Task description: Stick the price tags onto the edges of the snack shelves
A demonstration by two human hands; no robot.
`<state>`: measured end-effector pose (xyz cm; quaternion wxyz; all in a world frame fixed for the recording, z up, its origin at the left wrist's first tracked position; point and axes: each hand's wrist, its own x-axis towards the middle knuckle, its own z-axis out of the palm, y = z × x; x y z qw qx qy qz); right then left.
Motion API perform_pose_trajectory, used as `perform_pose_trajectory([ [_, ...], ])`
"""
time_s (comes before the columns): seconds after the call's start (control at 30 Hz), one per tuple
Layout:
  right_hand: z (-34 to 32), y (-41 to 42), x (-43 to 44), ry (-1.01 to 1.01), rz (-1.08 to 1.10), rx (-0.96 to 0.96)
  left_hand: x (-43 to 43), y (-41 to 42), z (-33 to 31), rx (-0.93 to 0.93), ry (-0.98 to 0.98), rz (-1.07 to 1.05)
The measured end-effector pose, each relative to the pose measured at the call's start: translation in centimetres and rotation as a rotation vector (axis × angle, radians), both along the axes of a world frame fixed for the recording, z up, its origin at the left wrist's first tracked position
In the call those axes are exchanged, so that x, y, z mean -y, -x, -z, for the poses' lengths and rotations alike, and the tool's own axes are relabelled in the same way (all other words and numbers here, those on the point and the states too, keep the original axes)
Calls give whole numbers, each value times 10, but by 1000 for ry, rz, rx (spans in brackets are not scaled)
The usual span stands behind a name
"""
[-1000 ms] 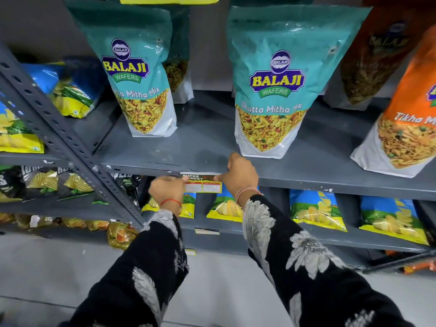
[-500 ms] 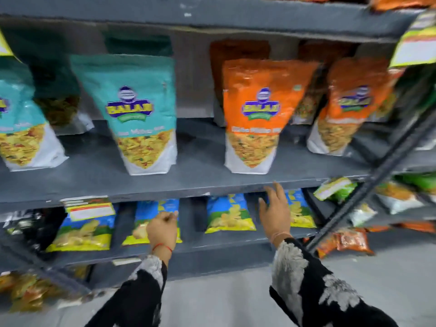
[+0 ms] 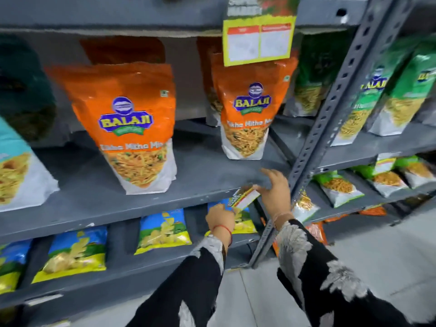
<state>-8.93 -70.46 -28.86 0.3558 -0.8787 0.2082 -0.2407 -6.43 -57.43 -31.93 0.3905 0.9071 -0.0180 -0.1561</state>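
Note:
A small yellow, white and red price tag [image 3: 244, 197] hangs tilted in front of the grey middle shelf's front edge [image 3: 132, 210], just left of the slotted upright post [image 3: 330, 109]. My left hand [image 3: 220, 219] pinches its lower left corner from below. My right hand [image 3: 274, 193] holds its upper right end with thumb and fingers, other fingers spread over the shelf edge. A larger yellow price tag [image 3: 259, 41] is stuck on the upper shelf's edge.
Two orange Balaji pouches [image 3: 132, 128] stand on the middle shelf, a teal pouch [image 3: 14, 166] at far left. Blue and yellow chip bags [image 3: 164, 230] lie on the lower shelf. Green snack bags [image 3: 368, 107] fill the rack to the right of the post.
The view has swung right along the shelves, from the teal pouches to the orange ones. Both hands left the tag stuck earlier and now hold another tag near the post.

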Motion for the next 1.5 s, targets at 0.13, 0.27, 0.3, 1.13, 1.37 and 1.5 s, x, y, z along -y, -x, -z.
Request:
perform_pose_trajectory([
  [0.13, 7, -10, 3, 192, -173, -64, 21, -15, 24, -193, 162, -104],
  [0.27, 13, -14, 2, 267, -201, -71, 26, -19, 31, -282, 521, -400],
  [0.3, 16, -11, 1, 252, -185, -39, 26, -18, 35, -223, 531, -454],
  [1.13, 24, -25, -14, -570, 425, 95, 2, -23, -2, 104, 228, -485],
  [1.37, 12, -5, -54, -115, 303, -7, -59, -16, -11, 267, 87, -207],
  [1.5, 16, 2, -127, 381, 1, 78, -153, 2, -23, 500, 35, -112],
])
